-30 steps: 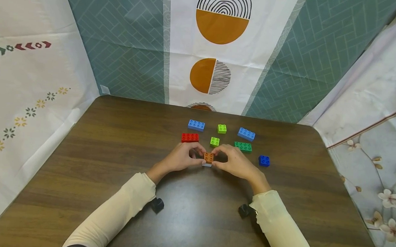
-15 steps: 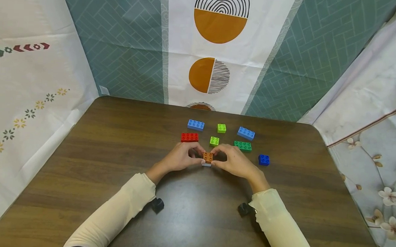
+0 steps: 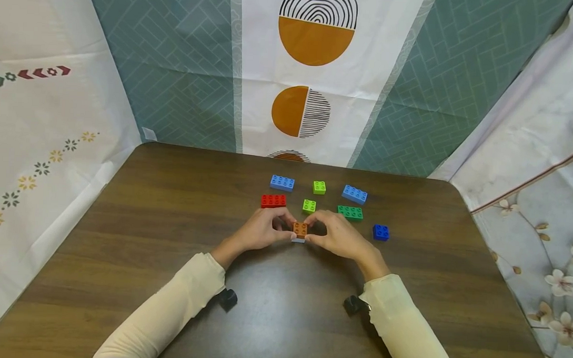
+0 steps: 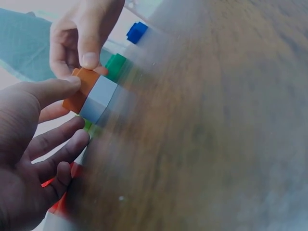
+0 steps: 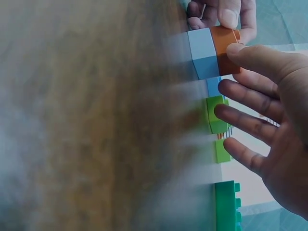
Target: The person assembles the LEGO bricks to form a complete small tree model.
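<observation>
An orange toy brick (image 3: 300, 230) with studs on top sits on a pale blue-grey brick (image 4: 100, 98) at the middle of the table. My left hand (image 3: 263, 229) pinches the orange brick from the left, its thumb on the near side. From the other side, my right hand (image 3: 338, 236) pinches the same brick between thumb and index finger. The other fingers of both hands are spread loosely, as the wrist views show. In the right wrist view, the orange brick (image 5: 225, 50) lies flush against the pale one (image 5: 203, 53), with no gap seen.
Beyond the hands lie a red brick (image 3: 273, 200), two lime bricks (image 3: 309, 206), two light blue bricks (image 3: 282, 182) and a green brick (image 3: 350, 213). A dark blue brick (image 3: 381, 232) is right of the right hand. Hanging cloths (image 3: 190, 91) border the wooden table (image 3: 172, 196).
</observation>
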### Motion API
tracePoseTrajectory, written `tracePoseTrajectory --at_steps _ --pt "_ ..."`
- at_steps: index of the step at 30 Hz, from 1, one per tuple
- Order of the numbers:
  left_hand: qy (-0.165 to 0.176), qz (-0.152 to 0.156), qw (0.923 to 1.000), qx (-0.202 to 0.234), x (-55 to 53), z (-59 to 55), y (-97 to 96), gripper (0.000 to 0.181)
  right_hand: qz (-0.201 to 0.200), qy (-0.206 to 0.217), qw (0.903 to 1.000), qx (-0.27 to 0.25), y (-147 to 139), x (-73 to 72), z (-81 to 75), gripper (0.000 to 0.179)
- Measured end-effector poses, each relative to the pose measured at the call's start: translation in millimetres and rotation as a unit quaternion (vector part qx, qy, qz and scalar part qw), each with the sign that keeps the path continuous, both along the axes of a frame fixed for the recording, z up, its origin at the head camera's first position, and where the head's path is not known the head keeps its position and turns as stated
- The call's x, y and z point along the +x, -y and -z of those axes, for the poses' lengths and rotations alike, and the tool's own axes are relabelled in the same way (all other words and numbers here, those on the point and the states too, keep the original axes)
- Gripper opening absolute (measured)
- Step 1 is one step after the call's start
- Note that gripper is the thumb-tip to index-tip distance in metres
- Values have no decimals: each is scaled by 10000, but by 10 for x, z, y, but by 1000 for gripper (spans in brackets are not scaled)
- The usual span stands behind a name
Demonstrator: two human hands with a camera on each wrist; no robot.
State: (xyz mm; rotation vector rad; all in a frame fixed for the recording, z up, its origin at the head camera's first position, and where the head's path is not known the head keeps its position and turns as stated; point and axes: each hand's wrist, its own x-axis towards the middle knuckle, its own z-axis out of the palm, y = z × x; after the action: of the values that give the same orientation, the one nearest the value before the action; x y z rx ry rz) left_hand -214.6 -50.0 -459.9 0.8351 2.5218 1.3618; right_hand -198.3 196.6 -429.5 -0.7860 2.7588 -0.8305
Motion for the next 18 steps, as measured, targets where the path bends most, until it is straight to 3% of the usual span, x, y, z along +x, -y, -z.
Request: tracePoseTrajectory --at_steps 10,18 --pt "-62 65 10000 -18 3 -3 -9 24 117 62 9999 -38 -112 3 -71 39" --pt "-52 24 10000 -8 3 -11 4 24 400 -14 9979 -501 -352 10 -173 40"
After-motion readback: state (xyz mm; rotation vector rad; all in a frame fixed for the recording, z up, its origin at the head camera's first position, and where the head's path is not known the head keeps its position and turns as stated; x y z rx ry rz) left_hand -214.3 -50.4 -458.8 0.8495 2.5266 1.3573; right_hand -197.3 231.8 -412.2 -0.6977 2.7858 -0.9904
